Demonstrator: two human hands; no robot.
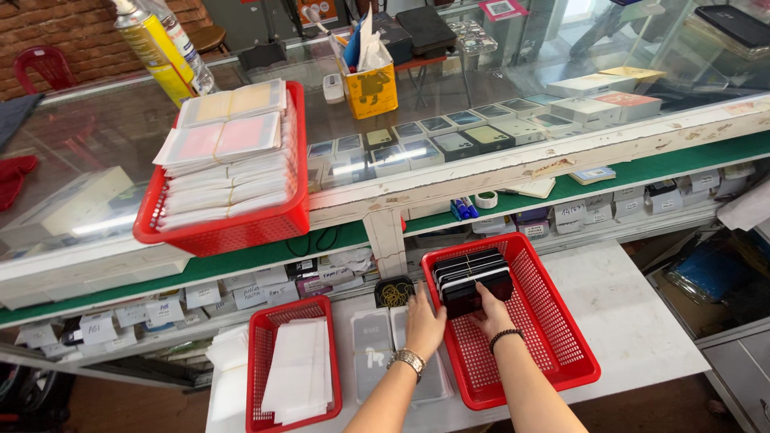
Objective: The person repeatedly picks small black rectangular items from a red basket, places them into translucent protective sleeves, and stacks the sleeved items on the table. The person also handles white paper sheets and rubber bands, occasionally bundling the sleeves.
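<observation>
A row of dark flat packets [472, 281] stands on edge at the far left corner of a red mesh basket [553, 337] resting on a white work surface [634, 321]. The right hand [491, 314] sits at the near end of that row, at about six o'clock from it, fingers curled down onto the front packet; whether it truly grips one cannot be told. The left hand [423, 325] lies at about eight o'clock from the packets, just outside the basket's left wall, its palm flat and fingers spread over clear flat sleeves [373, 353] on the surface, a metal watch [408, 361] on its wrist. The two hands are near each other but apart. At twelve o'clock from the left hand is a small black tub of rubber bands [394, 293]. Farther out at nine o'clock, a second red basket [269, 353] holds a stack of white sheets [298, 373]. Up at eleven o'clock, on the glass counter [96, 144], a third red basket [233, 228] is filled with banded bundles of pale packets [228, 160]. A yellow box [369, 88] stands at twelve o'clock on the glass.
</observation>
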